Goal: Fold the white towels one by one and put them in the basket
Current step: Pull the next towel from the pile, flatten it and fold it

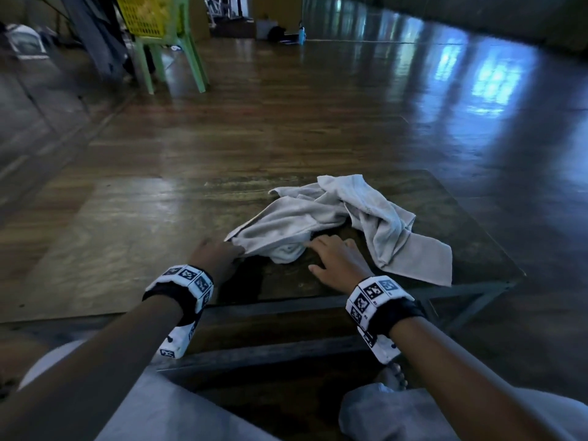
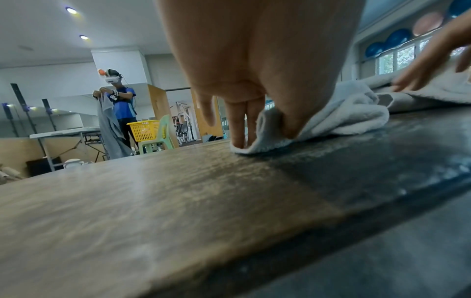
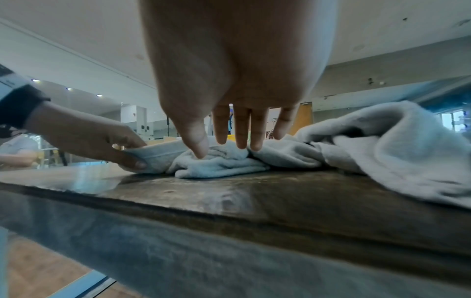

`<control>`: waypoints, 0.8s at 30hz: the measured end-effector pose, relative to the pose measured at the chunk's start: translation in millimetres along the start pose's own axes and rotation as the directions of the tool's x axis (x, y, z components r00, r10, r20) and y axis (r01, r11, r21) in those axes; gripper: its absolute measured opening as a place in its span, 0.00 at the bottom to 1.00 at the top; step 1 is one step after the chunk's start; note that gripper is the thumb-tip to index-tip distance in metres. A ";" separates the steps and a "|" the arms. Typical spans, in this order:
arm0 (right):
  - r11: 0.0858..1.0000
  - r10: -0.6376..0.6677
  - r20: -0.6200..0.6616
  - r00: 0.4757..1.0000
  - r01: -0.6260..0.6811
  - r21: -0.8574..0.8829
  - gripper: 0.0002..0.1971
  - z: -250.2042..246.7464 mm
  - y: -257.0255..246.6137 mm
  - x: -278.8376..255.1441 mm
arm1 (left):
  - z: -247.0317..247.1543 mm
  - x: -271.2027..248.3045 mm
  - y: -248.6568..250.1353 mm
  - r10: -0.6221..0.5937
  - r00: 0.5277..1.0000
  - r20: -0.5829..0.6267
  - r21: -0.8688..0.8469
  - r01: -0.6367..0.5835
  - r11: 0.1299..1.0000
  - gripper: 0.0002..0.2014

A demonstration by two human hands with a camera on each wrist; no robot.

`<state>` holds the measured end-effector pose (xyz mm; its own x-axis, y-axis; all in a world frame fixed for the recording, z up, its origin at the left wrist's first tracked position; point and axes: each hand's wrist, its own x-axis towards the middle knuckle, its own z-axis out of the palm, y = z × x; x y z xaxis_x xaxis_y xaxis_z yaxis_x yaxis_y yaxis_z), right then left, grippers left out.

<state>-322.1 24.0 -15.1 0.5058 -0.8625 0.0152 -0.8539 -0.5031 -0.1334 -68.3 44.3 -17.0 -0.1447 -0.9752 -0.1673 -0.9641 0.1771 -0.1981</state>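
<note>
1. A crumpled white towel point(image 1: 334, 218) lies on a low, dark wooden table point(image 1: 445, 198), at twelve o'clock from the seated person's hands.
2. Its long axis runs from eight o'clock to two o'clock.
3. The left hand point(image 1: 216, 253) is clamped on the near corner, pinched between thumb and fingers.
4. The right hand point(image 1: 337, 259) lies spread, fingers straight, fingertips touching a bunched fold.
5. The cloth is soft, nubby terry, heaped in rounded folds.
6. A yellow basket point(image 1: 146, 14) sits well away at eleven o'clock.

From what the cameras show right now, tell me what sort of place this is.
Probably a gym or exercise hall: blue exercise balls line a shelf above the windows, a weight machine stands in a back room, and the wide polished wooden floor lies open.
</note>
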 end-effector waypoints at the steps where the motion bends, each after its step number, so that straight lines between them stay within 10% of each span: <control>1: 1.000 -0.021 0.003 1.000 0.021 -0.004 0.28 1.5 -5.8 6.8 | 1.7 -3.7 -3.4 0.001 1.000 -0.003 -0.019 -0.001 1.000 0.12; 12: 0.969 -0.231 -0.293 0.928 0.192 -0.154 0.05 12.2 -39.4 27.6 | 5.0 -62.1 -36.4 0.095 0.972 -0.216 -0.196 -0.139 0.971 0.19; 21: 0.985 -0.104 -0.072 0.992 0.092 -0.144 0.11 -5.6 -26.0 13.6 | -14.3 -98.2 -97.3 -0.039 0.962 -0.272 -0.222 -0.023 0.975 0.15; 24: 0.990 -0.089 -0.042 0.995 0.084 -0.115 0.10 -5.8 -36.4 9.6 | -10.8 -104.3 -124.1 -0.241 0.950 -0.198 -0.139 0.216 0.966 0.14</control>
<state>-286.9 33.8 -4.4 0.5745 -0.8157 0.0682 -0.8168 -0.5767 -0.0168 64.1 122.6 35.5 0.0506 -0.9955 0.0798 -0.9939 -0.0580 -0.0933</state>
